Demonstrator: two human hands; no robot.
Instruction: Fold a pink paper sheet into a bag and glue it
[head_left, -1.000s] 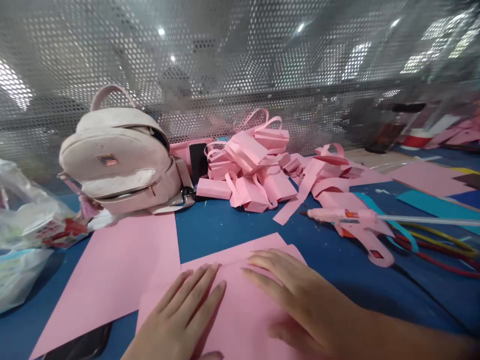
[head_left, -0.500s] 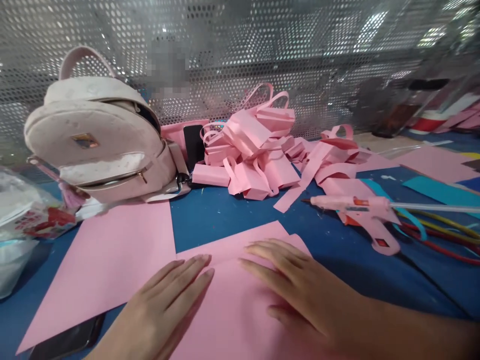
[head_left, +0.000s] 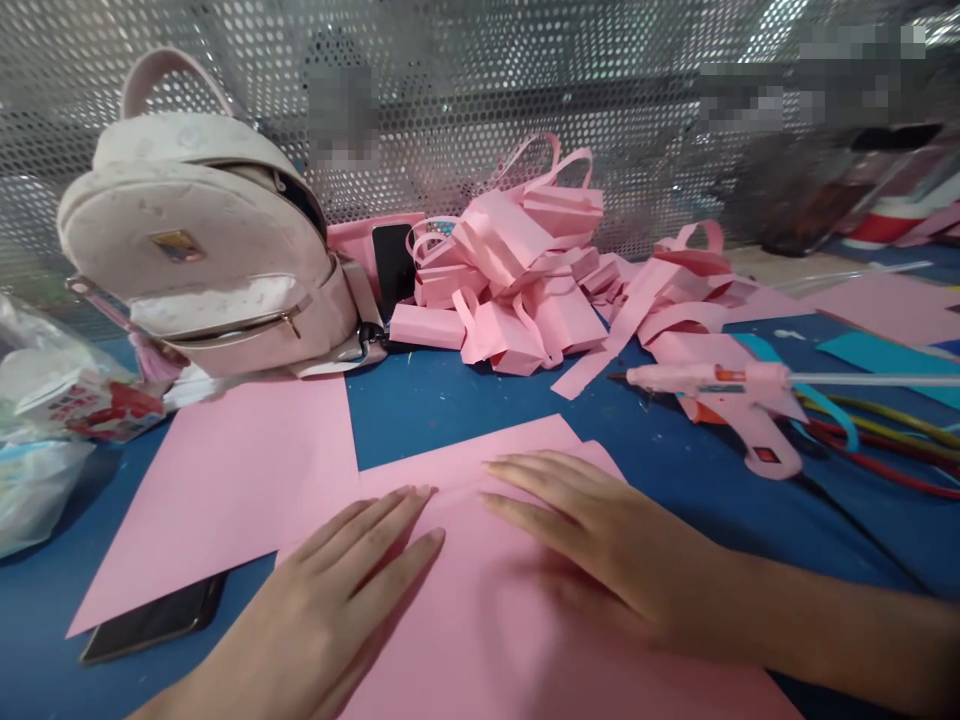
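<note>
Pink paper (head_left: pixel 480 590) lies on the blue table in front of me, with a raised or folded edge along its far side. My left hand (head_left: pixel 337 590) rests flat on its left part, fingers stretched toward the far edge. On the right part lies my right hand (head_left: pixel 600 540), fingers spread and pointing left, its thumb blurred. Neither hand grips anything. Another pink sheet (head_left: pixel 247 480) lies to the left, partly over a dark phone (head_left: pixel 157 620). A pink glue gun (head_left: pixel 720 390) lies beyond my right hand, its nozzle pointing left.
A pale backpack (head_left: pixel 202 250) stands at the back left beside a plastic bag (head_left: pixel 37 480). Small pink paper bags (head_left: pixel 510 290) are heaped at the back centre. Coloured strips (head_left: pixel 885 440) and the glue gun's cord are at the right. A perforated metal panel (head_left: pixel 450 80) rises behind.
The view has tipped downward slightly, so things appear higher in it. Both hands stay flat on the paper, with the left hand's fingertips slightly further right.
</note>
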